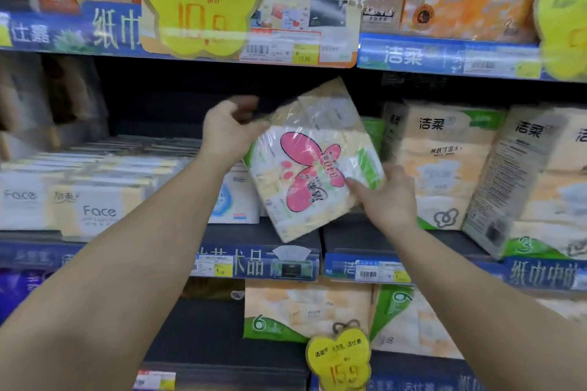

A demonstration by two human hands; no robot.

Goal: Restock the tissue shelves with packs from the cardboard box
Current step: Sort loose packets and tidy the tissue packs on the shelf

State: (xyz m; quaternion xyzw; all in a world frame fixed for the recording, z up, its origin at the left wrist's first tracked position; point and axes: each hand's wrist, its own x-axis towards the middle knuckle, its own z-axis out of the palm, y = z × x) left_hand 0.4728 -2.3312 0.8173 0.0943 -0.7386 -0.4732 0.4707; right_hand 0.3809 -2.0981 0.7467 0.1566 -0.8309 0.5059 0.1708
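Note:
A tissue pack (313, 159) in clear wrap with a pink butterfly label is held tilted in front of the middle shelf (263, 233). My left hand (230, 132) grips its upper left corner, fingers curled over the top edge. My right hand (386, 197) holds its lower right side, thumb on the front. The pack hangs above a gap in the shelf between white Face boxes (98, 203) on the left and tall cream tissue packs (444, 165) on the right. The cardboard box is out of view.
A yellow butterfly price sign (200, 3) hangs from the upper shelf edge (444, 55). More packs (306, 311) fill the lower shelf, with a second yellow sign (340, 359) in front. A cream pack (521, 181) leans at the right.

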